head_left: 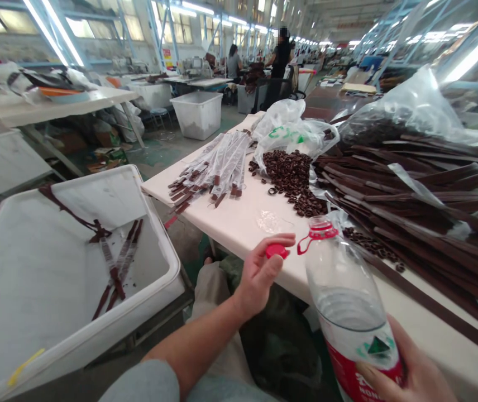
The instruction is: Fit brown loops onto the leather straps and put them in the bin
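Note:
Between the thumb and fingers of my left hand (258, 276) is a red bottle cap (276, 251), held just left of the bottle's neck. My right hand (410, 363) is wrapped round the lower part of a large clear plastic water bottle (343, 279) with a red label. The bottle leans slightly to the left, its mouth uncovered, with a red ring and loop (315, 234) around the neck. Clear liquid fills its lower part. Cap and bottle are apart.
On the pale table (230, 223) lie plastic-wrapped brown strips (218, 167), a heap of small brown rings (289, 173), plastic bags (289, 125) and long dark brown strips (423, 190). A white bin (155, 229) with a few strips stands at the left. People work farther back.

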A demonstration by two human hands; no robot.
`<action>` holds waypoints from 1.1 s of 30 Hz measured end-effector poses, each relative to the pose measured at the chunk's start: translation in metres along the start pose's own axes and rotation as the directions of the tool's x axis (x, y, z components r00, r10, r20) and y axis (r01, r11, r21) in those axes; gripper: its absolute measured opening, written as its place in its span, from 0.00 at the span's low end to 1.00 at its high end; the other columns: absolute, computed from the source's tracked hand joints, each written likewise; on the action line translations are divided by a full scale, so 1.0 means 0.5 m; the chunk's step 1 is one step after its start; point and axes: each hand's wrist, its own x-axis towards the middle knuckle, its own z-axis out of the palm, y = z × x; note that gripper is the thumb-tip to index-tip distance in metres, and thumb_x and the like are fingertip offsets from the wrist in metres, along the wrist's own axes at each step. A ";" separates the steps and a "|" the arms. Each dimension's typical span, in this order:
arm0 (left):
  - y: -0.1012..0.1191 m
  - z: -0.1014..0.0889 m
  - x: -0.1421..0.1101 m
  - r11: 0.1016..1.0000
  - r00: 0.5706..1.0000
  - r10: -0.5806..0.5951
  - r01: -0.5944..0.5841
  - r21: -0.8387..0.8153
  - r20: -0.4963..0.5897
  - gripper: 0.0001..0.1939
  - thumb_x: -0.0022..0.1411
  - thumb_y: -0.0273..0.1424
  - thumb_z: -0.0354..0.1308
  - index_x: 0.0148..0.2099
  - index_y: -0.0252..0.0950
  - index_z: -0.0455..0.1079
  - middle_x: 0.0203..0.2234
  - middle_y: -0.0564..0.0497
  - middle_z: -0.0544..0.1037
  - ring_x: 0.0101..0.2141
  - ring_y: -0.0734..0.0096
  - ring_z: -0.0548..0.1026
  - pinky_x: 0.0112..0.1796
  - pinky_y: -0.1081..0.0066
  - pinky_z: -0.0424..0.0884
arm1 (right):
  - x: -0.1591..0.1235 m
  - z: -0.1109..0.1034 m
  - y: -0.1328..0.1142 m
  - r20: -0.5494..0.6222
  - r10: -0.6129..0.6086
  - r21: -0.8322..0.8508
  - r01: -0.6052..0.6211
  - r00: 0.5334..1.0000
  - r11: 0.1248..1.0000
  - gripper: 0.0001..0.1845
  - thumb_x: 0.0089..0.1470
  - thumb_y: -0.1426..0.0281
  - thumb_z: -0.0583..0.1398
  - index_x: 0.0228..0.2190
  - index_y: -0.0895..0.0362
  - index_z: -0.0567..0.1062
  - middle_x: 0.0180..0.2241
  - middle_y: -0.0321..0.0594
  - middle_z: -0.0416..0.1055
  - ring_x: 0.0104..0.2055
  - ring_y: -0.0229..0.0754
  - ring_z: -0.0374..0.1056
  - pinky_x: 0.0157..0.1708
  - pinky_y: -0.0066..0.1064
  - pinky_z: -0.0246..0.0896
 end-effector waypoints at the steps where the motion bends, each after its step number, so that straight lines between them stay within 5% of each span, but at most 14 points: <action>1: 0.006 0.002 0.009 0.997 0.998 -0.034 0.030 -0.077 -0.053 0.18 0.67 0.44 0.56 0.50 0.37 0.75 0.53 0.43 0.76 0.54 0.58 0.74 0.52 0.62 0.70 | -0.014 0.009 0.003 -0.012 -0.025 0.017 0.025 1.000 1.000 0.36 0.53 0.52 0.56 0.59 0.55 0.60 0.44 0.45 0.80 0.42 0.53 0.78 0.43 0.36 0.74; 3: 0.019 0.008 0.027 0.978 0.990 -0.100 0.080 -0.194 -0.098 0.16 0.67 0.43 0.57 0.47 0.38 0.76 0.51 0.45 0.78 0.52 0.61 0.75 0.50 0.65 0.70 | -0.039 0.024 0.003 -0.033 -0.075 0.072 0.077 0.997 0.994 0.37 0.52 0.53 0.58 0.60 0.55 0.60 0.44 0.44 0.80 0.40 0.51 0.79 0.41 0.34 0.74; 6: 0.033 0.029 0.037 0.956 0.987 -0.162 0.154 -0.249 -0.008 0.18 0.64 0.45 0.60 0.45 0.37 0.78 0.48 0.44 0.80 0.49 0.61 0.77 0.50 0.66 0.71 | -0.059 0.037 -0.001 -0.065 -0.136 0.087 0.141 0.989 0.986 0.37 0.53 0.56 0.58 0.62 0.52 0.59 0.43 0.41 0.80 0.38 0.48 0.80 0.35 0.29 0.74; 12: 0.036 0.081 0.014 0.971 0.979 -0.189 0.197 -0.134 0.073 0.17 0.60 0.44 0.64 0.44 0.36 0.78 0.41 0.46 0.82 0.44 0.64 0.78 0.48 0.68 0.71 | -0.066 0.044 0.017 -0.134 -0.258 -0.026 0.257 0.957 0.966 0.40 0.48 0.59 0.63 0.61 0.52 0.59 0.45 0.43 0.80 0.37 0.50 0.80 0.32 0.32 0.75; 21: 0.012 0.110 0.008 0.978 0.976 -0.207 0.207 0.008 0.066 0.15 0.63 0.42 0.60 0.44 0.36 0.77 0.43 0.45 0.82 0.44 0.63 0.78 0.50 0.66 0.69 | -0.092 0.049 0.026 -0.268 -0.230 -0.099 0.211 0.936 0.973 0.41 0.48 0.61 0.64 0.61 0.53 0.59 0.46 0.48 0.78 0.35 0.52 0.79 0.38 0.39 0.76; 25: 0.026 0.131 0.017 0.976 0.951 -0.195 0.212 -0.047 0.241 0.15 0.59 0.40 0.58 0.39 0.35 0.78 0.39 0.44 0.83 0.46 0.57 0.78 0.52 0.61 0.69 | -0.108 0.042 0.028 -0.099 -0.182 0.250 0.202 0.978 0.947 0.41 0.48 0.62 0.65 0.62 0.51 0.58 0.48 0.45 0.78 0.42 0.50 0.78 0.43 0.34 0.74; 29: 0.049 0.167 0.035 0.961 0.867 -0.175 0.254 -0.113 0.466 0.20 0.58 0.47 0.54 0.36 0.35 0.78 0.35 0.43 0.83 0.44 0.49 0.79 0.53 0.52 0.69 | -0.123 0.028 0.018 0.161 -0.271 0.710 0.080 0.949 0.700 0.41 0.48 0.56 0.63 0.60 0.56 0.60 0.53 0.48 0.74 0.47 0.51 0.75 0.48 0.34 0.71; 31: 0.051 0.183 0.040 0.973 0.857 -0.158 0.221 -0.073 0.491 0.24 0.60 0.50 0.52 0.38 0.35 0.78 0.36 0.42 0.83 0.44 0.48 0.79 0.52 0.51 0.69 | -0.127 0.025 0.016 0.161 -0.279 0.744 0.069 0.947 0.665 0.42 0.48 0.57 0.62 0.61 0.57 0.59 0.54 0.49 0.73 0.46 0.50 0.75 0.48 0.34 0.71; 33: 0.042 0.192 0.042 0.985 0.885 -0.149 0.173 -0.013 0.442 0.29 0.61 0.55 0.51 0.43 0.35 0.77 0.38 0.41 0.83 0.44 0.50 0.79 0.51 0.52 0.70 | -0.127 0.025 0.021 0.110 -0.227 0.671 0.096 0.968 0.735 0.41 0.49 0.60 0.63 0.62 0.55 0.57 0.53 0.47 0.74 0.47 0.49 0.75 0.47 0.34 0.71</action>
